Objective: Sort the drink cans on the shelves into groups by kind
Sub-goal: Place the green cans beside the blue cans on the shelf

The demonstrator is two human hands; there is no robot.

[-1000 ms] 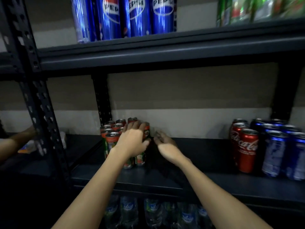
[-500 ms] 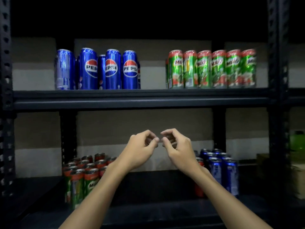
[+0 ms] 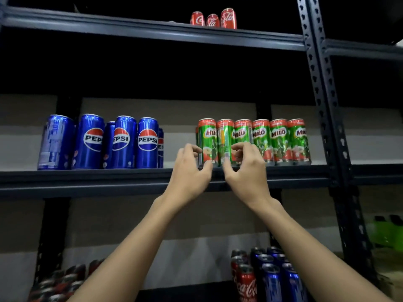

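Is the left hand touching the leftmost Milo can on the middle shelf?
Touching. In the head view the left hand has its fingers and thumb curled round the leftmost Milo can.

A dark metal shelf rack point(image 3: 316, 68) carries the cans. The top shelf point(image 3: 152, 31) holds three red Coca-Cola cans point(image 3: 213, 19). The middle shelf point(image 3: 109, 178) holds blue Pepsi cans point(image 3: 122, 142) at left and a row of green Milo cans point(image 3: 270, 141) at right, all upright. The bottom shelf point(image 3: 185, 290) bears mixed red and blue cans point(image 3: 268, 277) at right and blurred cans point(image 3: 63, 282) at left.

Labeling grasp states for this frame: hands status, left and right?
Left hand: curled round the leftmost green-and-red Milo drink can.
Right hand: curled at the next Milo can; grip cannot be told.
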